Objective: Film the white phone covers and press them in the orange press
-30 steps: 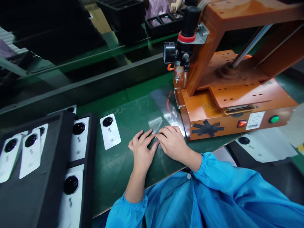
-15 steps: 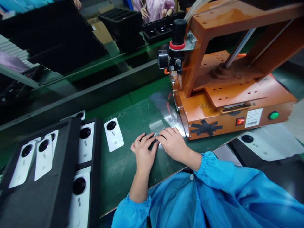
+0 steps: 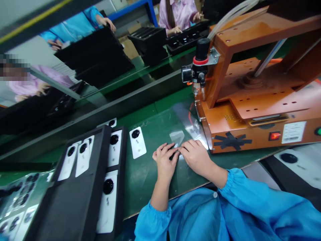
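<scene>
My left hand (image 3: 166,160) and my right hand (image 3: 197,155) meet at the fingertips, low over the green work surface. Both are closed in a pinch around a small, thin piece of clear film (image 3: 177,136). Its pale, glossy upper part stands out beyond the fingers, and the lower part is hidden by them. A thin dark edge shows between the fingertips, too small to name. Left of my hands a white phone back cover (image 3: 137,147) with a round black camera area lies flat on the surface.
An orange press (image 3: 233,134) with a pressure gauge stands at right. Black foam trays (image 3: 72,197) holding several white covers are at left. Another white cover (image 3: 301,165) lies at the right. Across the bench, co-workers (image 3: 178,15) handle black trays.
The view has swung left, so everything sits further right. My hands stay pinched together at the same place on the surface. The clear film between them now looks more bent.
</scene>
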Demonstrator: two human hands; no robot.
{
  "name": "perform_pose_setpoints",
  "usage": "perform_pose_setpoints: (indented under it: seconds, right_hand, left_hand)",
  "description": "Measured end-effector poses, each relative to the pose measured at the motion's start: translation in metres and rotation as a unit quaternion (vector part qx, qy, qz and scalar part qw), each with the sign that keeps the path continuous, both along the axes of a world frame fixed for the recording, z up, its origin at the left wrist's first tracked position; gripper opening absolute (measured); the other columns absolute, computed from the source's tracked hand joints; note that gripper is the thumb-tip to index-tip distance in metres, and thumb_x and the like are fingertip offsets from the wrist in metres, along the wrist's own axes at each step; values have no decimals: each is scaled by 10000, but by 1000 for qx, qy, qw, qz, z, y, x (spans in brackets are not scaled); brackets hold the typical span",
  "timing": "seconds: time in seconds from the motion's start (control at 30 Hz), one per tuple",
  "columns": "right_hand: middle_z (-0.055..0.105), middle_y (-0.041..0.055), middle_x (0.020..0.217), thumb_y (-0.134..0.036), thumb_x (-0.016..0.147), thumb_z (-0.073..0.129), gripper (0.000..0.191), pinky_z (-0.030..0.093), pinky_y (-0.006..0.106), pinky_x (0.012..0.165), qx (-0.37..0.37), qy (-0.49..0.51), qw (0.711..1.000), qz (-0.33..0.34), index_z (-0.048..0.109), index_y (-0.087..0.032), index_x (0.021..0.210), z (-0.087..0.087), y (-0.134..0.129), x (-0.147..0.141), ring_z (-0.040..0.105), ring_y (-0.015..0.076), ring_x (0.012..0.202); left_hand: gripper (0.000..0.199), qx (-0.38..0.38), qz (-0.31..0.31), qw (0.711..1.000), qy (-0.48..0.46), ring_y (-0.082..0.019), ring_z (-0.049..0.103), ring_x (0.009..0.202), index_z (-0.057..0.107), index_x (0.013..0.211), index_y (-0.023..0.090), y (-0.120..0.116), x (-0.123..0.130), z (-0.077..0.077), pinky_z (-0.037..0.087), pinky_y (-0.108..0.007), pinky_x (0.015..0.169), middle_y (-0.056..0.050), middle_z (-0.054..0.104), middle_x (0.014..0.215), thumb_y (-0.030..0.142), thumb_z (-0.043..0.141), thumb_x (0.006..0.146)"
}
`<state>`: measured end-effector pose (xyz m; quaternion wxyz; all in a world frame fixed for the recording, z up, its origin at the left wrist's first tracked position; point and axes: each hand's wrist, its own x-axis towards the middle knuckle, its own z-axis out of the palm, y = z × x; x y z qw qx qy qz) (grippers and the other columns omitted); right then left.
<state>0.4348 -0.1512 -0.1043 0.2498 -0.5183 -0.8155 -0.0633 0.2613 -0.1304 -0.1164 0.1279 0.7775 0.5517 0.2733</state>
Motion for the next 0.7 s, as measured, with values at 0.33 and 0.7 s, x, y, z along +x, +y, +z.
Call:
perform_pose_setpoints:
  seconds: [0.33, 0.7]
  right_hand:
    - [639, 60, 873, -191, 983, 560, 120, 310, 390, 737, 4, 13, 1000, -10, 672, -176, 943, -6, 0, 2, 474, 225, 842]
    - [663, 82, 963, -203, 968, 563, 113, 341, 397, 747, -2, -6, 1000, -23, 663, -168, 931, 8, -7, 3, 499, 233, 884]
  left_hand:
    - [137, 6, 0, 1000, 20, -264, 570, 1244, 774, 1014, 342, -1, 1, 2, 336, -514, 1037, -19, 743, 1223, 299, 718, 898]
    - [195, -1, -27, 999, 26, -297, 554, 1266, 756, 1094, 341, 0, -2, 2, 296, -554, 1066, -37, 715, 1293, 349, 687, 912]
